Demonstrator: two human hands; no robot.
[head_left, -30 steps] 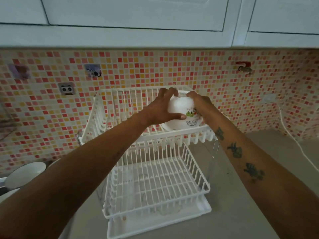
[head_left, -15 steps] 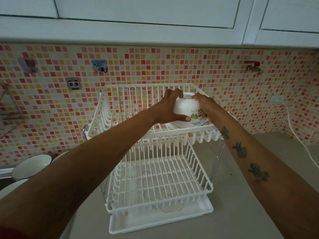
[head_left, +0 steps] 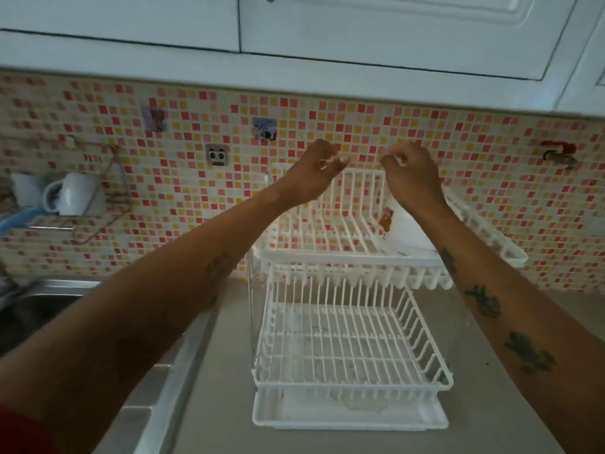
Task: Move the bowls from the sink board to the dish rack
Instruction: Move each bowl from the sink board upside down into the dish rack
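A white two-tier dish rack stands on the counter against the tiled wall. A white bowl with a small cartoon print rests tilted in the right side of the top tier, partly hidden by my right forearm. My left hand and my right hand hover above the top tier, both apart from the bowl. Their fingers are loosely curled and hold nothing. The lower tier holds nothing.
A steel sink lies at the left, its edge running down beside the rack. A wall wire shelf holds a white mug. A tap sticks out of the tiles at the right. White cupboards hang overhead.
Both hands have let go of the bowl and risen above the rack. The bowl now sits in the top tier. The view has swung left, bringing the sink and mug in.
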